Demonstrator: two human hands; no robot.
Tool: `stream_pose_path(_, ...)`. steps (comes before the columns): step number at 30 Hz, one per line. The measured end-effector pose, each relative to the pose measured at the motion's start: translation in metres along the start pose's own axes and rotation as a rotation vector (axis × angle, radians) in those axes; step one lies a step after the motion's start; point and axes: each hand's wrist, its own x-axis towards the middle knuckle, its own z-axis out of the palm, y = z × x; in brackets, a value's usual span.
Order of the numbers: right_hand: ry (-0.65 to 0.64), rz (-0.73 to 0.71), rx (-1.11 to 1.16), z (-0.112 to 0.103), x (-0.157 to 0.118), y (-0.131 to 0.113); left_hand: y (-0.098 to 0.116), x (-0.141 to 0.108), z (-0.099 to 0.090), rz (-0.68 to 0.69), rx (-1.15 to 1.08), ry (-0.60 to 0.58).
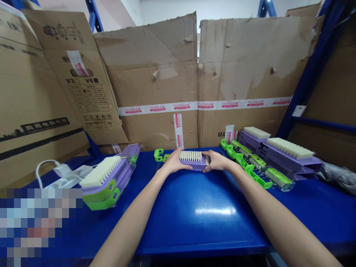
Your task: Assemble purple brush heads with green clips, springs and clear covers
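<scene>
Both hands grip a purple plastic body with a cream, ridged, bristle-like top (190, 156) at the middle of the blue table. My left hand (175, 162) closes on its left end, and my right hand (215, 161) closes on its right end, thumbs on the near side. Just behind my left hand lies a green plastic piece (159, 155), partly hidden. To the right of my right hand, several bright green frames (244, 164) and clear-and-green pieces (278, 176) lie in rows.
Purple bodies with cream tops (290, 148) stand at the back right. Another stack of purple and green bodies (104, 178) sits at the left, near a white power strip (72, 177). Tall cardboard sheets (155, 74) wall off the back; a grey plastic bag (338, 176) lies far right.
</scene>
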Motion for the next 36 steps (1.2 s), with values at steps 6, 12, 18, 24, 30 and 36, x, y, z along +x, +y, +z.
stream_pose_path(6, -0.113, -0.007, 0.286, -0.009, -0.004, -0.005, -0.003, 0.003, -0.017, -0.074, -0.209, -0.1)
stream_pose_path(12, -0.164, 0.086, 0.515, -0.015, -0.009, -0.007, 0.003, 0.002, -0.019, -0.112, -0.331, -0.176)
stream_pose_path(18, -0.25, 0.138, 0.809, -0.017, -0.013, 0.004, 0.001, 0.003, -0.019, -0.168, -0.561, -0.252)
stream_pose_path(24, -0.201, 0.109, 0.975, -0.015, -0.011, 0.007, -0.013, 0.005, -0.021, -0.211, -0.775, -0.189)
stream_pose_path(30, -0.02, 0.14, 1.015, -0.004, -0.003, 0.008, -0.009, 0.005, -0.017, -0.315, -0.844, -0.037)
stream_pose_path(36, 0.39, 0.203, 0.412, 0.018, 0.009, 0.022, -0.015, 0.008, -0.011, -0.341, -0.793, 0.143)
